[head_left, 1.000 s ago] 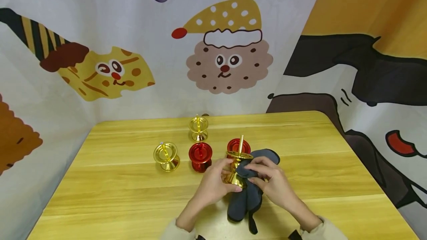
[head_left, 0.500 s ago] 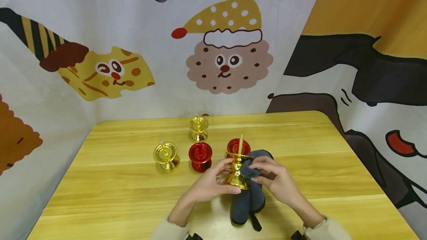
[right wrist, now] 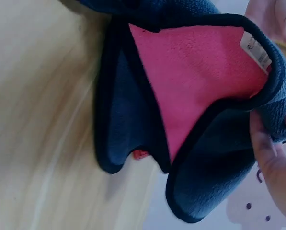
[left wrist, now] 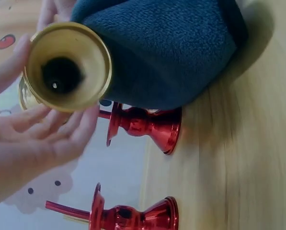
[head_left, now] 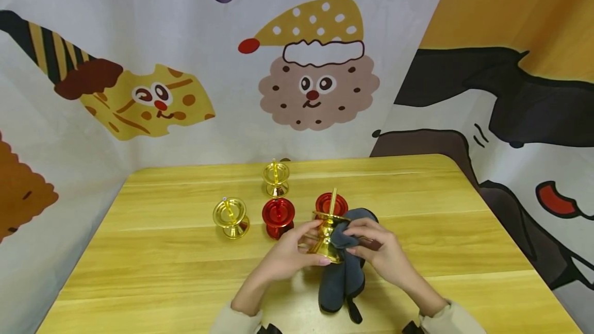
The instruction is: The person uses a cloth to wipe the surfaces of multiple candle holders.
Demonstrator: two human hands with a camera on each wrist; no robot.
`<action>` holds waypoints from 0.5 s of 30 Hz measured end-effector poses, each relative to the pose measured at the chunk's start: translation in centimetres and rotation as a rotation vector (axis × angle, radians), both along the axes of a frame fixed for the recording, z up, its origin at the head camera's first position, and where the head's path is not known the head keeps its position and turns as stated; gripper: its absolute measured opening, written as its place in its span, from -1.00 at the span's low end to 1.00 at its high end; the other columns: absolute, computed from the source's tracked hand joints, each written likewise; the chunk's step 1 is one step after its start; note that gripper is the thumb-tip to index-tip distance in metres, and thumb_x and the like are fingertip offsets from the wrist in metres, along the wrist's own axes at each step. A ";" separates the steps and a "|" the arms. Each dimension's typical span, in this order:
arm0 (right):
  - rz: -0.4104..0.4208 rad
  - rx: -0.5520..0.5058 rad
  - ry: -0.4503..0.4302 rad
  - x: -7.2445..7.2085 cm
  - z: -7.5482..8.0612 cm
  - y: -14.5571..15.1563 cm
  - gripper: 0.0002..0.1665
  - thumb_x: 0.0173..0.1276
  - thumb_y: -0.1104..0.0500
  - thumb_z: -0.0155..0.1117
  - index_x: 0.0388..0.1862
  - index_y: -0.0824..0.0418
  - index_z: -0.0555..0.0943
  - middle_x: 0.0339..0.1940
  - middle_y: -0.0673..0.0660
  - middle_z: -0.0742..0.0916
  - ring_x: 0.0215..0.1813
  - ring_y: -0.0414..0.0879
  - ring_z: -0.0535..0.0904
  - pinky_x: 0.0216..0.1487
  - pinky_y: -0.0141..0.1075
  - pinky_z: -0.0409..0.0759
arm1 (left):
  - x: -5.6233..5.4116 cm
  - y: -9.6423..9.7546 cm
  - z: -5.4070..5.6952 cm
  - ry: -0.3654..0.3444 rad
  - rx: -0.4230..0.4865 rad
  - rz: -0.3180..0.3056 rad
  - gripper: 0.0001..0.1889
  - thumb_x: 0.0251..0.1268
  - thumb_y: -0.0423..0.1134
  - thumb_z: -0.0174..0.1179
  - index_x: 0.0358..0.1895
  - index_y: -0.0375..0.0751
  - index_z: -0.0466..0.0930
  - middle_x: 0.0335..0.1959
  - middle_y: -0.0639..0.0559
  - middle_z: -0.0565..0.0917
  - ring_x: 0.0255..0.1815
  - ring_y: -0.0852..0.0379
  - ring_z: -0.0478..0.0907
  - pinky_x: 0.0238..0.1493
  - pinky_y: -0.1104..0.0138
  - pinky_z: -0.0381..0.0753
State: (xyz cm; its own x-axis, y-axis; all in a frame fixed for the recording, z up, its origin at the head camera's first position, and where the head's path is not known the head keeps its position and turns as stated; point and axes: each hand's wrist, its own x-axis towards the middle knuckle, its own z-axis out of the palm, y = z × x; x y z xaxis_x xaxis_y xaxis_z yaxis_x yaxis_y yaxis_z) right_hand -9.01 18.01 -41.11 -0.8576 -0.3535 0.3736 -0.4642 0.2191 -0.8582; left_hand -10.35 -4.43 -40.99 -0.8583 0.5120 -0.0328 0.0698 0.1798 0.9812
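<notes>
My left hand [head_left: 290, 254] grips a gold candle holder [head_left: 327, 238] by its stem and base, tilted slightly and held above the table. In the left wrist view the hollow underside of the holder [left wrist: 68, 67] faces the camera. My right hand [head_left: 382, 251] pinches a dark blue-grey cloth [head_left: 345, 277] and presses a fold of it against the holder's right side. The cloth hangs down in folds below both hands. In the right wrist view its pink inner side [right wrist: 190, 67] shows, with black edging and a white label [right wrist: 256, 50].
A red candle holder [head_left: 332, 204] stands just behind the held one, partly hidden. Another red holder [head_left: 278, 216] is left of it. Two gold holders, one left [head_left: 231, 218] and one at the back [head_left: 276, 179], stand on the wooden table [head_left: 153, 272]. A printed curtain [head_left: 185, 30] hangs behind.
The gold holder has tilted slightly and shifted a little left. My right hand has moved the cloth along its side, and the cloth's folds have drawn in. The standing holders have not moved.
</notes>
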 end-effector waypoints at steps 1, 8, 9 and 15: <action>0.004 -0.015 -0.018 -0.1 -0.1 0.1 -0.66 0.03 0.51 0.30 -0.15 0.36 0.61 -0.10 0.25 0.53 -0.05 -0.22 0.51 -0.15 -0.35 0.59 | 0.0 -0.1 0.1 -0.025 0.030 -0.006 -0.29 0.04 -0.27 0.34 0.30 -0.27 0.24 0.00 -0.10 0.48 -0.01 -0.02 0.45 0.02 0.17 0.46; 0.003 -0.057 -0.049 -0.4 -0.3 0.5 -0.68 0.03 0.51 0.30 -0.17 0.37 0.60 -0.09 0.28 0.53 -0.03 -0.22 0.50 -0.12 -0.35 0.58 | -0.1 -0.6 0.2 -0.101 0.152 -0.094 -0.35 0.12 -0.38 0.26 0.29 -0.30 0.18 0.11 -0.22 0.41 0.15 -0.08 0.37 0.06 0.25 0.46; 0.001 -0.055 -0.048 -0.3 -0.3 0.5 -0.68 0.03 0.51 0.30 -0.17 0.36 0.61 -0.09 0.28 0.53 -0.04 -0.22 0.50 -0.13 -0.35 0.58 | -0.1 -0.6 0.2 -0.106 0.147 -0.106 -0.34 0.12 -0.37 0.25 0.30 -0.29 0.17 0.13 -0.22 0.40 0.16 -0.07 0.35 0.06 0.26 0.45; -0.014 -0.014 0.025 0.0 -0.1 -0.2 -0.66 0.02 0.52 0.30 -0.17 0.34 0.62 -0.14 0.24 0.54 -0.14 -0.21 0.51 -0.26 -0.38 0.60 | -0.1 0.0 0.2 -0.023 -0.033 -0.052 -0.27 0.04 -0.16 0.34 0.28 -0.21 0.19 0.01 -0.12 0.45 0.01 0.00 0.43 -0.01 0.20 0.46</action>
State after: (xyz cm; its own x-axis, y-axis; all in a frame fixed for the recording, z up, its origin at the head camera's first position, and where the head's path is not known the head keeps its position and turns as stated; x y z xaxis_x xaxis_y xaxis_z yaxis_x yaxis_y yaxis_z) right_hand -9.00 17.79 -41.25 -0.8526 -0.3362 0.4000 -0.4827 0.2134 -0.8494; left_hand -10.43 -4.39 -40.83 -0.8293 0.5545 -0.0696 0.0575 0.2085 0.9763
